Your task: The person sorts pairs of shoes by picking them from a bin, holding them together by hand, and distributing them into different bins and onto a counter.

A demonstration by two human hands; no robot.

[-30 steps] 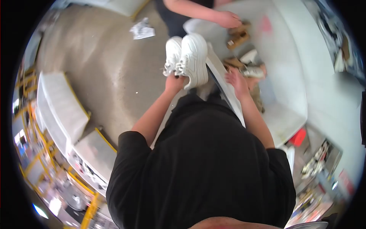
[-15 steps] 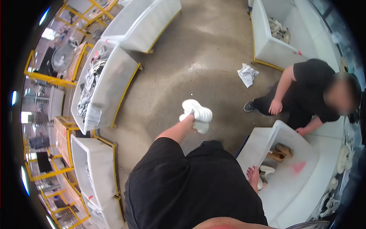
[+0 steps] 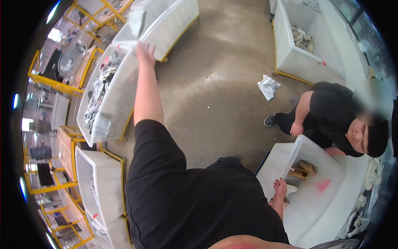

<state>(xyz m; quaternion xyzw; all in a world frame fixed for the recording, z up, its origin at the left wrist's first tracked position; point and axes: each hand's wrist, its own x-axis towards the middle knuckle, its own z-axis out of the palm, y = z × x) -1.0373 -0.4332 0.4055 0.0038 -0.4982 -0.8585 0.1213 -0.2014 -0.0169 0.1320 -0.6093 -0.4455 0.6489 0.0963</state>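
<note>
My left hand [image 3: 146, 54] reaches far out to the upper left, fingers spread and holding nothing, close to the end of a white bin. Past it, a white shoe [image 3: 137, 21] shows inside or just above the upper-left bin [image 3: 173, 25]; whether it rests or is in the air I cannot tell. My right hand [image 3: 280, 189] is at the near edge of the right-hand bin [image 3: 271, 159], with its fingers loosely apart and no object visible in them. In that bin lie tan shoes [image 3: 306, 168] and a pale shoe [image 3: 292, 189], partly hidden by the hand.
A co-worker in black [image 3: 331, 103] leans by the right-hand bin. A bin of mixed shoes [image 3: 99, 89] stands at left, another bin [image 3: 112, 186] below it. A crumpled white cloth [image 3: 268, 87] lies on the concrete floor. More shoes [image 3: 302, 39] sit in the upper-right bin.
My left hand has swung up and left and let go of the white shoes. My right hand has shifted slightly. The co-worker's head has moved lower.
</note>
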